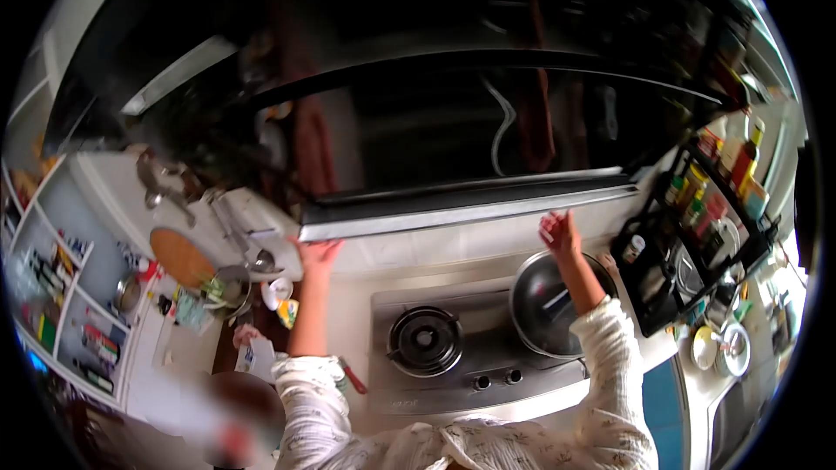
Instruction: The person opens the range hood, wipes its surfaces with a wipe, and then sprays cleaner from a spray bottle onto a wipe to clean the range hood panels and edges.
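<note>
Both of my arms reach forward over the gas stove (488,313) toward the range hood (470,209). My left hand (319,252) is at the left end of the hood's pale lower edge, its fingers stretched out. It seems to touch that edge, and I see nothing held in it. My right hand (557,233) is raised just below the hood's edge, above the wok (533,309), with fingers apart and slightly bent. Nothing shows in it either. The wok sits on the right burner, partly hidden by my right forearm. The left burner (425,341) has no pot on it.
A red-handled tool (353,378) lies beside my left sleeve. At left are a round wooden board (181,258), a pot (233,285), a small white bowl (277,292) and shelves (65,270). A black rack (657,270) with bottles stands at right, near stacked dishes (733,350).
</note>
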Action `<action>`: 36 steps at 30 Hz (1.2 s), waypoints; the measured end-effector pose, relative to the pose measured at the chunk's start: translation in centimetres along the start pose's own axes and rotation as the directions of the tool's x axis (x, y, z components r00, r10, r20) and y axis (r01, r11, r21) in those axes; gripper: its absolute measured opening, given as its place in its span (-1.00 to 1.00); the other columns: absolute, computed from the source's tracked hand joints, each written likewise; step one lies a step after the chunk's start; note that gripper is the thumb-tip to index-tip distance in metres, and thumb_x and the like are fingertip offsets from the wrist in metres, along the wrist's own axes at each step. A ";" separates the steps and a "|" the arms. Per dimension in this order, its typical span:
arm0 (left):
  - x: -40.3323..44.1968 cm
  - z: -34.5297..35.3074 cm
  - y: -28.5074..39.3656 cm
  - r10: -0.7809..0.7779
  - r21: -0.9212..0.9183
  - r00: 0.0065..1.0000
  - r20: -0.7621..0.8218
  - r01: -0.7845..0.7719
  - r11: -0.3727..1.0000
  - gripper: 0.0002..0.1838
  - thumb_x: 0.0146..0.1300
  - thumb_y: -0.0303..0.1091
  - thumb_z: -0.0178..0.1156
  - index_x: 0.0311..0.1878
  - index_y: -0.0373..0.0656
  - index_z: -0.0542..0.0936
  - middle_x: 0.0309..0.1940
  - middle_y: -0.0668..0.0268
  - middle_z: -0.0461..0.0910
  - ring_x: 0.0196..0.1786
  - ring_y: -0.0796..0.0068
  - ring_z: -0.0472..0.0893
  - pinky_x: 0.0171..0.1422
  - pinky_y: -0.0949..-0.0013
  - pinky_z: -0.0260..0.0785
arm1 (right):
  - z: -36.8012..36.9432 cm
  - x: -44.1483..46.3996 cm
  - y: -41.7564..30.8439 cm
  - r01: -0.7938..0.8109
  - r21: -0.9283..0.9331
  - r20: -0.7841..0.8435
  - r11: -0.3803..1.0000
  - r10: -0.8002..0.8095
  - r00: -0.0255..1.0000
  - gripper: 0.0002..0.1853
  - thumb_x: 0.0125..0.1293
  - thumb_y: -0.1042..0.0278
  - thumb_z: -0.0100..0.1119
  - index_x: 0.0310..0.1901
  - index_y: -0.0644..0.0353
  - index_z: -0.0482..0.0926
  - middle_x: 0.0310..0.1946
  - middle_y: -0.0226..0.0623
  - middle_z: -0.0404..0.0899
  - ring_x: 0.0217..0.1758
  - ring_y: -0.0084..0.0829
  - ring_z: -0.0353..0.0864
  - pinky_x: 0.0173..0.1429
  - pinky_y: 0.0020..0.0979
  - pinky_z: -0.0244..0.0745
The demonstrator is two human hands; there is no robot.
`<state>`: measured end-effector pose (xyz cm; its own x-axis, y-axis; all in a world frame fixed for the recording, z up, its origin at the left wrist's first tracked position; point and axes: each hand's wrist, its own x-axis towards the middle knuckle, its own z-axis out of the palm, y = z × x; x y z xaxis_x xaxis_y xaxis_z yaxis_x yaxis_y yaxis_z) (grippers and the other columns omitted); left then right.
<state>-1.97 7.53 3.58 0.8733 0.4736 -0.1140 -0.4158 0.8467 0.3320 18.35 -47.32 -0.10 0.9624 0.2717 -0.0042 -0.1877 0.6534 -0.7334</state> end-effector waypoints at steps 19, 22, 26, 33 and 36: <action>-2.8 -1.5 1.1 -0.123 0.104 0.953 0.277 0.098 0.990 -0.07 0.16 0.53 -0.37 0.39 -0.01 0.16 0.34 0.35 0.20 0.37 0.41 0.14 0.33 0.08 0.01 | 35.9 -5.9 30.4 -0.110 0.110 0.417 0.988 0.055 0.907 -0.65 0.34 -0.03 0.05 0.00 0.02 0.43 -0.13 -0.47 0.50 -0.11 -0.47 0.48 -0.05 -0.41 0.41; -2.8 -1.8 1.4 -0.152 0.103 0.926 0.346 0.124 0.987 -0.07 0.17 0.53 -0.38 0.39 -0.02 0.15 0.35 0.36 0.18 0.39 0.41 0.12 0.34 0.07 0.00 | 36.5 -5.4 31.1 -0.074 0.101 0.434 0.992 0.022 0.901 -0.58 0.32 -0.06 0.06 0.03 0.08 0.41 -0.19 -0.47 0.48 -0.17 -0.50 0.44 -0.04 -0.43 0.41; -2.2 -3.5 1.4 -0.111 0.054 0.891 0.440 0.097 0.994 -0.23 0.27 0.33 -0.14 0.37 -0.01 0.17 0.31 0.39 0.24 0.37 0.40 0.16 0.36 0.12 0.02 | 36.4 -5.3 31.5 -0.027 0.109 0.433 0.994 -0.023 0.901 -0.53 0.31 -0.08 0.06 0.07 0.09 0.40 -0.16 -0.44 0.49 -0.20 -0.53 0.42 -0.05 -0.48 0.41; -0.2 -3.8 3.6 0.199 0.074 0.865 0.460 -0.261 0.962 -0.01 -0.04 -0.53 0.41 0.42 -0.24 0.01 0.34 0.13 0.18 0.41 0.31 0.15 0.46 0.23 0.00 | 36.9 -5.7 31.4 -0.020 0.105 0.385 0.994 -0.023 0.923 -0.46 0.27 -0.06 0.13 0.17 0.07 0.36 0.00 -0.41 0.48 -0.20 -0.52 0.40 -0.06 -0.48 0.39; 1.0 -4.2 4.6 0.117 0.125 0.822 0.557 -0.223 0.967 0.12 -0.16 -0.61 0.45 0.44 -0.26 -0.07 0.39 0.09 0.10 0.43 0.27 0.12 0.48 0.22 -0.03 | 37.1 -5.9 31.3 0.003 0.074 0.350 0.997 -0.029 0.936 -0.47 0.28 -0.06 0.12 0.17 0.06 0.36 0.01 -0.40 0.47 -0.22 -0.53 0.41 -0.06 -0.48 0.39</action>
<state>-4.03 12.88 1.06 0.8106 0.3539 0.4667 -0.5649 0.6827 0.4635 -0.46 -2.20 2.17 0.8378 0.4829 0.2548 -0.1988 0.7044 -0.6814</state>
